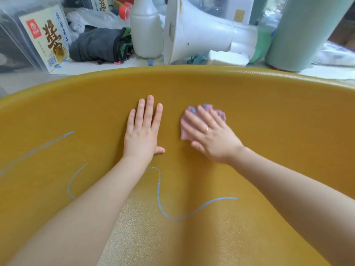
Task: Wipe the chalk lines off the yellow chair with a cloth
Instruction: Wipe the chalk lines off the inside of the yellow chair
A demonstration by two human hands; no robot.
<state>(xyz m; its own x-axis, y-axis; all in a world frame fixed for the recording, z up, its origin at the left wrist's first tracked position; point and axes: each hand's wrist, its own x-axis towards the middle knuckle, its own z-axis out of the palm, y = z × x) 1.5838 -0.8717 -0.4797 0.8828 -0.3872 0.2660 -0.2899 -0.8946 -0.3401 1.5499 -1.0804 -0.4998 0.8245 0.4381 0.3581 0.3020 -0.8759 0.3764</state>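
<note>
The right hand [209, 137] presses a crumpled pink cloth [192, 120] flat against the yellow chair [269, 116], its grip spread over the cloth rather than clenched. The left hand [143, 131] lies open, holding nothing, bracing the seat. Blue chalk lines [159, 189] curl nearer, between and under the forearms, with another stroke at the near left. Good wiping means firm palm pressure, sweeping back over each line, folding to a clean face when it smears.

We see the yellow chair [269, 116] carrying blue chalk lines [159, 191]. Our left hand [143, 135] lies flat on it. Our right hand [211, 135] presses a pink cloth [185, 129] there.
</note>
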